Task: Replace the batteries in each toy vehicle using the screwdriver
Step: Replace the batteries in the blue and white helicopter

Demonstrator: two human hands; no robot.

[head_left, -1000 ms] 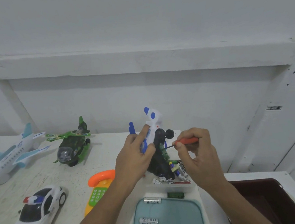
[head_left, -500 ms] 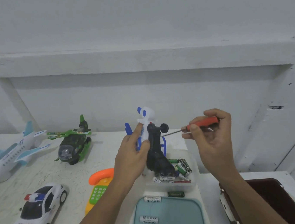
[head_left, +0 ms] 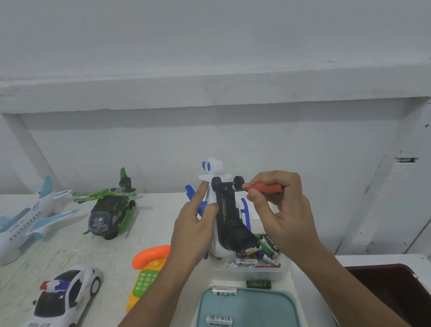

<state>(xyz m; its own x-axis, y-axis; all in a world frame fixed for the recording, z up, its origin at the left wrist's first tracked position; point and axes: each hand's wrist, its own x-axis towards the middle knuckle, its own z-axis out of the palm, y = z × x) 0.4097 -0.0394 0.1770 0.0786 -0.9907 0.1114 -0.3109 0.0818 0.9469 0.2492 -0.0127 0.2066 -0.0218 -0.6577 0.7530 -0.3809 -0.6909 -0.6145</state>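
— What have you got in your hands?

— From the head camera: my left hand point(head_left: 194, 234) is wrapped around the white and blue toy aircraft point(head_left: 227, 215), holding it nose-down with its black underside turned toward me and its two small wheels at the top. My thumb lies along the left edge of the underside, fingers behind the body.

— And the other hand?

— My right hand point(head_left: 278, 210) pinches the orange-handled screwdriver point(head_left: 265, 188) between thumb and fingers. The handle sits just right of the toy's upper wheel; I cannot make out the tip against the black plastic.

— Where does the toy sit relative to the table?

— It is lifted above a clear box of batteries point(head_left: 257, 255), its nose down near the box rim, between my two hands.

— Anything else close by?

— In front of me lies a teal lid point(head_left: 267, 318) with a white battery point(head_left: 219, 321) on it, and two more batteries at its far edge. To my left on the white table point(head_left: 91, 261) stand a police car point(head_left: 56, 310), a green helicopter point(head_left: 111, 215), a white airliner point(head_left: 25, 222) and an orange toy phone point(head_left: 148, 267), all well apart from my hands.
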